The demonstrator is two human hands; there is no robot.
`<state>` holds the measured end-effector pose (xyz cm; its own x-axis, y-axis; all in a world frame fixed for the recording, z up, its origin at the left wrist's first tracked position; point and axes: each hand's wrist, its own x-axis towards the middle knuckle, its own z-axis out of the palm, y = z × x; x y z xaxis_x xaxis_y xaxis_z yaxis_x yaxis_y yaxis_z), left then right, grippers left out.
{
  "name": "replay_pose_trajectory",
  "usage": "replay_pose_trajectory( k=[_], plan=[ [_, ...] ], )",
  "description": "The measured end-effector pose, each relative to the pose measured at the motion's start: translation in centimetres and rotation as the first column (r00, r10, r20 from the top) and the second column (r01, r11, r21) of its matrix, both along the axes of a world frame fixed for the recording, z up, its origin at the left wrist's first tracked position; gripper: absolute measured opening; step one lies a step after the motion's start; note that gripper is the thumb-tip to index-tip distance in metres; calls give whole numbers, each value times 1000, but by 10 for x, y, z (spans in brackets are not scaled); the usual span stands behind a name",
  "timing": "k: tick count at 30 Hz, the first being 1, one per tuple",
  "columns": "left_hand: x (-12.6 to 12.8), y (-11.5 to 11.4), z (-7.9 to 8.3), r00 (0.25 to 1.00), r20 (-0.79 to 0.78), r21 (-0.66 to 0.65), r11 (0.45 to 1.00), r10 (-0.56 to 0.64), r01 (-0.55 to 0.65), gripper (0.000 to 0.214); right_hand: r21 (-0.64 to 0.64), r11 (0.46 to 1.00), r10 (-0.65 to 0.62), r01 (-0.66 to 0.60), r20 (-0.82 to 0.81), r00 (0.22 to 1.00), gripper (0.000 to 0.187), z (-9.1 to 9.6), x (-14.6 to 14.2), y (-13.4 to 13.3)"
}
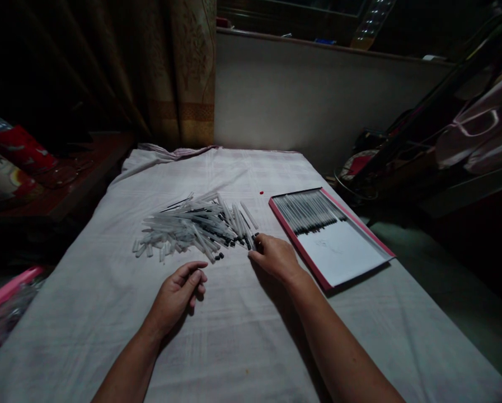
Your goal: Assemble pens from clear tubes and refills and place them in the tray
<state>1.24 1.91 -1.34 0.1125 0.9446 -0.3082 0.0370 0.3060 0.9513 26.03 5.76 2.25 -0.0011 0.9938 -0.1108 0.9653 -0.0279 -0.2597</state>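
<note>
A loose pile of clear plastic pens [196,226] with black tips lies on a white cloth [234,336] over a table. My right hand [275,256] rests at the pile's right edge, fingers curled and pinched at a pen's black end. My left hand [178,295] lies on the cloth just below the pile, fingers curled loosely inward, nothing visible in it. To the right sits a flat box with a red rim [301,252]; a neat row of pens [307,211] fills its far half, and its near half shows bare white.
A small red speck [261,192] lies on the cloth beyond the pile. A curtain [187,73] hangs at the back. Dark shelf with red packets [19,151] at left, a pink object [3,296] at the left edge, cluttered bags [477,129] at right.
</note>
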Motion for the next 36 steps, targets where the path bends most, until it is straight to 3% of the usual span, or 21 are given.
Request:
replay_pose_trajectory(
  k=[9,14,16,18,21,23,27,30,33,36],
  plan=[
    [1,-1,-1,1000,5,9,1000,2,-2,60,-19,991,-131,134,115,985,26,-4,-4,-2],
    [2,-1,-2,1000,-2,7,1000,1,-1,63,53,961,-266,271,-84,960,22,-3,17,-6],
    [2,-1,-2,1000,-7,10,1000,0,0,61,84,936,-302,342,-307,902,18,-4,24,-10],
    [4,-2,-2,1000,-16,18,1000,9,-9,60,63,932,-259,358,-577,775,14,-7,25,-14],
    [7,-3,-1,999,-33,24,999,41,-40,63,-8,975,-131,220,-825,550,13,-13,11,-20],
    [8,-3,2,998,-31,30,998,63,-62,67,-44,995,-81,85,-856,511,11,-15,-5,-25],
    [5,-2,4,993,18,59,991,119,-120,64,-18,984,96,-175,-777,623,7,-14,-35,-30],
    [2,0,3,979,102,72,980,177,-185,60,9,956,223,-293,-671,707,10,-8,-39,-23],
    [1,0,0,967,150,78,972,207,-221,57,58,976,212,-212,-501,839,18,-2,-26,-1],
    [1,0,-3,969,144,97,971,203,-218,53,128,992,14,10,-182,983,26,2,-7,25]
  ],
)
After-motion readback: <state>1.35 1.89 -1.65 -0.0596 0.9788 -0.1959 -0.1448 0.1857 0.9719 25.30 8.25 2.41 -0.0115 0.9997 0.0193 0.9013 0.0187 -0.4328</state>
